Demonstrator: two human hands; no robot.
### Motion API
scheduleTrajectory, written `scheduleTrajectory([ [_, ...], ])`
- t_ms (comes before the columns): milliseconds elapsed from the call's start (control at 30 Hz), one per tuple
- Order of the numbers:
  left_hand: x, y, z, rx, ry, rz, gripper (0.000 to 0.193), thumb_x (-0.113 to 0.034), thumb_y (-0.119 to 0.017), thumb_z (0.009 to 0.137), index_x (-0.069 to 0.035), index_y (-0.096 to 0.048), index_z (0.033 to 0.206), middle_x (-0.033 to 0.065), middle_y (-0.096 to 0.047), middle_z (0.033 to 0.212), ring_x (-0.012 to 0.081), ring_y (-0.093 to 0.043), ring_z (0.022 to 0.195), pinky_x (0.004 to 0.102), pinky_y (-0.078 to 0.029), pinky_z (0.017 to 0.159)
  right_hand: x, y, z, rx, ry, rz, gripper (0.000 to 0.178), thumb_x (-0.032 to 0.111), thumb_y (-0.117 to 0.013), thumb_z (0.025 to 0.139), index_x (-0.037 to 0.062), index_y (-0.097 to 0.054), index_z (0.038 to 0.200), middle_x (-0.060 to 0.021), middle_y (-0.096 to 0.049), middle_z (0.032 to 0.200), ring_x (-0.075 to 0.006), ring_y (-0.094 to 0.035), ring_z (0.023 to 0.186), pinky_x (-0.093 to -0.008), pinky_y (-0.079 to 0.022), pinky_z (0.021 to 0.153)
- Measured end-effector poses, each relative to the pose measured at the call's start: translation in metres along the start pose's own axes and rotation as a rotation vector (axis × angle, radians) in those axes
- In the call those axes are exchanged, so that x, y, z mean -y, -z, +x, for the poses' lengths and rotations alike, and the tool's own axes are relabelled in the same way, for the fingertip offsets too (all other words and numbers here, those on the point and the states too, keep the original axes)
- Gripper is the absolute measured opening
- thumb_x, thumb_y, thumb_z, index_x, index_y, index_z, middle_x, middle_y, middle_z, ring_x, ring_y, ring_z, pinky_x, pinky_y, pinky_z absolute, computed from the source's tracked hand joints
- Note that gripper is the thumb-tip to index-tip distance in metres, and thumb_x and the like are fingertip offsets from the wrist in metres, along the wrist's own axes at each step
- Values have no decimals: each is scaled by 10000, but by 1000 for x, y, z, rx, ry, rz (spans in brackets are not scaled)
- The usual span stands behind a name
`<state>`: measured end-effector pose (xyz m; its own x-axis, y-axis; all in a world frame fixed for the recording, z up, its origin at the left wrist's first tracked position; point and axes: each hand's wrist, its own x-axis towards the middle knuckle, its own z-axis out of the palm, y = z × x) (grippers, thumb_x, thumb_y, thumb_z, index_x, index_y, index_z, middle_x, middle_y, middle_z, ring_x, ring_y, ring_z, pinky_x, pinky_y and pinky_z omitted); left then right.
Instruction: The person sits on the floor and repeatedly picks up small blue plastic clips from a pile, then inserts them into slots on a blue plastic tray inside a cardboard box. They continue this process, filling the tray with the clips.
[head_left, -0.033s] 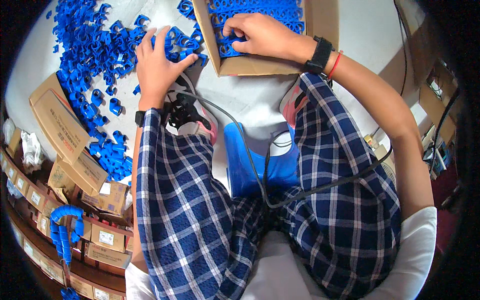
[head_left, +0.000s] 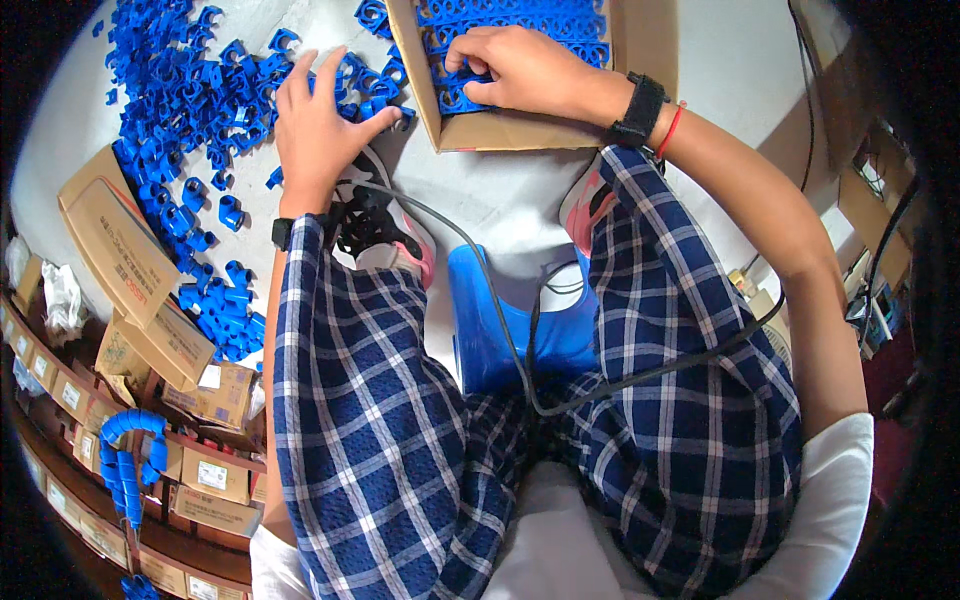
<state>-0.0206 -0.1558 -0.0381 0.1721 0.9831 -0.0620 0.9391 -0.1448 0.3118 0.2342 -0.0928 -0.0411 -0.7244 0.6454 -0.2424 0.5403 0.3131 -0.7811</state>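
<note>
My left hand [head_left: 318, 135] reaches over loose blue plastic pipe clips [head_left: 372, 82] on the floor, thumb and fingers spread apart, with nothing visibly held. Inside the front of an open cardboard box [head_left: 520, 132], my right hand [head_left: 525, 72] has its fingers curled and thumb drawn in at a blue pipe clip [head_left: 452, 97], which the hand partly covers. Behind that hand, blue clips [head_left: 520, 14] stand packed in neat rows across the box.
A big heap of blue clips [head_left: 170, 75] covers the floor at far left, with blue pipe fittings [head_left: 222, 310] nearer me. Beside them lies an opened carton [head_left: 125, 240]. Shelves of small boxes [head_left: 215, 478] line the lower left. A black cable [head_left: 640, 385] crosses my lap above a blue stool [head_left: 500, 345].
My left hand has shifted slightly up and to the right over the loose clips, fingers still spread. My right hand stays in place in the box.
</note>
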Motion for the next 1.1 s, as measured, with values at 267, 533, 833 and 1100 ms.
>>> scheduleTrajectory([
  [267, -8, -7, 9, 195, -21, 10, 656, -429, -836, 623, -202, -613, 1196, 82, -510, 1255, 307, -512, 1145, 477, -466, 876, 1, 1, 0, -36, 12, -12, 255, 170, -632, 794, 38, -630, 1013, -153, -666, 956, -347, -648, 841, -454, -513, 733],
  [533, -2, -6, 15, 276, -172, -86, 630, -221, -827, 663, -91, -592, 1233, 163, -508, 1219, 369, -534, 1116, 432, -479, 927, -1, -1, -1, -44, 24, 2, 243, 153, -602, 804, 39, -629, 1017, -161, -669, 962, -354, -652, 846, -463, -516, 741],
  [833, -5, 2, 15, 372, -1, -107, 560, -182, -797, 679, -114, -594, 1198, 169, -475, 1223, 369, -610, 992, 424, -536, 822, -2, -1, 0, -52, 27, -11, 233, 142, -573, 815, 38, -630, 1016, -172, -675, 936, -364, -655, 825, -465, -519, 732],
  [1100, 1, 0, 7, 308, -11, -164, 404, -149, -743, 741, -97, -616, 1121, 122, -534, 1203, 344, -614, 1000, 410, -530, 824, 0, 0, -1, -72, 22, -50, 229, 150, -574, 827, 45, -634, 1022, -168, -677, 949, -363, -658, 844, -467, -522, 745],
])
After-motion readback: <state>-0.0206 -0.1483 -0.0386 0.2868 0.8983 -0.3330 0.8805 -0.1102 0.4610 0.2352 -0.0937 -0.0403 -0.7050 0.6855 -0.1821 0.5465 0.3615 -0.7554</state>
